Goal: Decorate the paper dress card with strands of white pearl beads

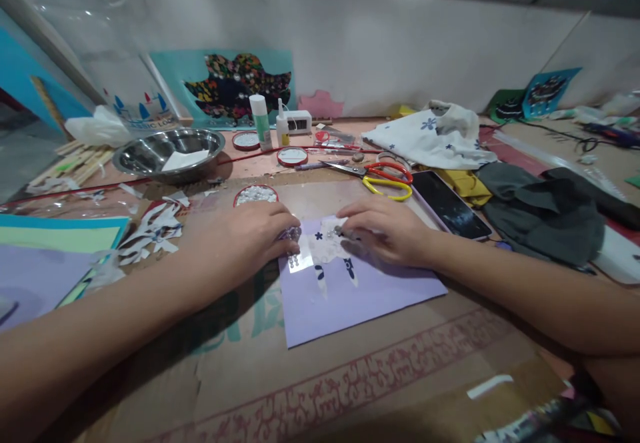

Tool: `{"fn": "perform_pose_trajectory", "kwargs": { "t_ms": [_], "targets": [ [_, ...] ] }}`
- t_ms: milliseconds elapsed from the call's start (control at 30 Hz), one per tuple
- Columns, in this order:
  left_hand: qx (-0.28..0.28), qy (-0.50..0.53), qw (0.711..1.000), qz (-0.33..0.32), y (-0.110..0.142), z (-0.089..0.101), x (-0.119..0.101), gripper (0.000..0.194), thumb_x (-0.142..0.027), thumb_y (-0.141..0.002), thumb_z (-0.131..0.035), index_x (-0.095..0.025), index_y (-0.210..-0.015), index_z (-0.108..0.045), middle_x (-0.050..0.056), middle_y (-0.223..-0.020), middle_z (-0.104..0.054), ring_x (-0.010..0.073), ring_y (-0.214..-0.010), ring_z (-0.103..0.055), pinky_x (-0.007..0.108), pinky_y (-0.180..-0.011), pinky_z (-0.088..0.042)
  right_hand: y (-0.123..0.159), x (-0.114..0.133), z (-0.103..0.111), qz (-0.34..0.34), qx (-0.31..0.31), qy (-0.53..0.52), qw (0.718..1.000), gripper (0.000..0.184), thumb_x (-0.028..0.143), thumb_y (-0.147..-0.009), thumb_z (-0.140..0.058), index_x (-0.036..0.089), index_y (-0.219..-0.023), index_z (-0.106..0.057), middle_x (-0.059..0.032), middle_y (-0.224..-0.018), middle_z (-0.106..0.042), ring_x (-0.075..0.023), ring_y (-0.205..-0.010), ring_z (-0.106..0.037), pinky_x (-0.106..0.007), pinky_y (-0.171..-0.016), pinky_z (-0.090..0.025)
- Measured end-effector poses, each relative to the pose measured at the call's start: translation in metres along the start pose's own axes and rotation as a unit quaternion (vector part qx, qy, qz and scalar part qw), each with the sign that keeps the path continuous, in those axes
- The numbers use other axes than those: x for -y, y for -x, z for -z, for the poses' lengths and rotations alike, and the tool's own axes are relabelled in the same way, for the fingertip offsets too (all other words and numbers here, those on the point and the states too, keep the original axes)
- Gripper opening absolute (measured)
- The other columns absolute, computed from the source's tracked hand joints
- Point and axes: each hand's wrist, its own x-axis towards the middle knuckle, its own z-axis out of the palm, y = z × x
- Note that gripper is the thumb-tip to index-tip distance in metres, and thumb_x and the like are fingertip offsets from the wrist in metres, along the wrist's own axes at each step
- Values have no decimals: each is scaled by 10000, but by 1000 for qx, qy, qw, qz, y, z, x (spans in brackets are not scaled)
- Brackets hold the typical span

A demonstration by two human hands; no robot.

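Note:
A lilac sheet of paper (365, 303) lies on cardboard, with a white fabric cutout (325, 246) with dark blue flowers on it. Two narrow fabric pieces (350, 271) point down from the cutout's lower edge. Between thumb and fingers, my left hand (245, 233) holds a small clear sheet of stick-on gems (300, 260) over the paper's left side. My right hand (385, 230) bends its fingers together at the cutout's right part, beside a few shiny gems. Whatever is between those fingertips is too small to make out.
Behind the paper are scissors (385, 180), a phone (450, 204), a red-rimmed lid of white beads (256, 194), a glue stick (260, 122) and a steel bowl (170, 153). Fabric scraps (155, 230) lie left; patterned white cloth (435, 138) and dark cloth (535, 210) lie right.

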Motion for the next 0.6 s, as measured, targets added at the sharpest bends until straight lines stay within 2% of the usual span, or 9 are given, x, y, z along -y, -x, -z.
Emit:
{"fn": "perform_pose_trajectory", "kwargs": {
  "t_ms": [67,167,267,400,500,600],
  "targets": [
    [-2,16,1000,1,0,-1,-2,265,-421,-963,-579,-205,-1066,-694,104,-1064,-711,288,-940,-662,409,-774,-513,-4,16,1,25,50,-22,998,170,170,-948,-541,178,-1104,-610,-120,-1203,-707,-207,-1103,-634,-381,-971,-493],
    [-16,33,999,3,0,-1,-5,249,-383,-965,-584,-189,-1060,-708,110,-1060,-708,274,-922,-665,399,-783,-529,-8,35,0,38,140,-25,989,223,232,-970,-537,167,-1175,-595,-112,-1337,-653,-237,-1284,-541,-455,-1162,-331],
    [-16,44,999,-2,-2,-1,-4,251,-327,-989,-533,-179,-1061,-722,114,-1091,-714,267,-959,-670,405,-839,-539,-11,40,-2,19,203,-43,978,279,298,-978,-535,164,-1218,-581,-115,-1388,-611,-258,-1342,-484,-491,-1202,-255],
    [-10,60,998,-29,-6,-1,1,313,-232,-1002,-449,-179,-1000,-758,101,-1053,-732,231,-923,-682,370,-845,-549,-12,36,-2,-5,226,-62,972,329,327,-982,-536,168,-1269,-560,-123,-1415,-590,-275,-1364,-458,-524,-1210,-233],
    [-18,76,996,-47,-8,-1,4,301,-275,-1002,-481,-179,-995,-767,100,-1026,-733,223,-894,-682,353,-834,-546,-12,34,-2,-8,233,-63,970,353,337,-981,-540,161,-1287,-554,-127,-1449,-563,-285,-1385,-436,-536,-1218,-221],
    [-13,92,995,-39,-7,-3,5,266,-344,-976,-558,-189,-1081,-748,102,-1030,-708,241,-906,-666,365,-817,-530,-12,35,-2,-6,228,-65,971,370,340,-971,-558,152,-1291,-558,-139,-1450,-560,-292,-1387,-436,-553,-1214,-228]
  ]
}}
